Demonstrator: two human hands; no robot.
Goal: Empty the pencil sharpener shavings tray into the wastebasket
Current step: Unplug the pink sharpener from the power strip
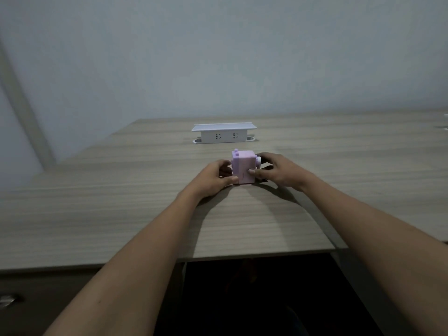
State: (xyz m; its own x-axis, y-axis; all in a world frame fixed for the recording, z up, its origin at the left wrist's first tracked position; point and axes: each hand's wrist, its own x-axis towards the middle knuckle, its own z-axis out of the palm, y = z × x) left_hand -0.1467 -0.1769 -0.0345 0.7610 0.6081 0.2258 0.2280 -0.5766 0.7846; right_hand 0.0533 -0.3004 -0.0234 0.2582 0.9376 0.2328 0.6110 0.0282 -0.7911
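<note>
A small lilac pencil sharpener (243,166) stands upright on the wooden desk (121,202), about mid-depth. My left hand (213,177) wraps its left side, thumb low at the front corner. My right hand (278,169) holds its right side, thumb pressed on the front face and fingers curled behind near the crank knob (258,161). The shavings tray is not distinguishable from the body. No wastebasket is in view.
A white pop-up socket box (224,133) stands behind the sharpener toward the wall. The desk's near edge (254,254) has a dark knee space below it. A drawer handle (8,299) shows at the lower left. A white object (445,122) sits at the far right edge.
</note>
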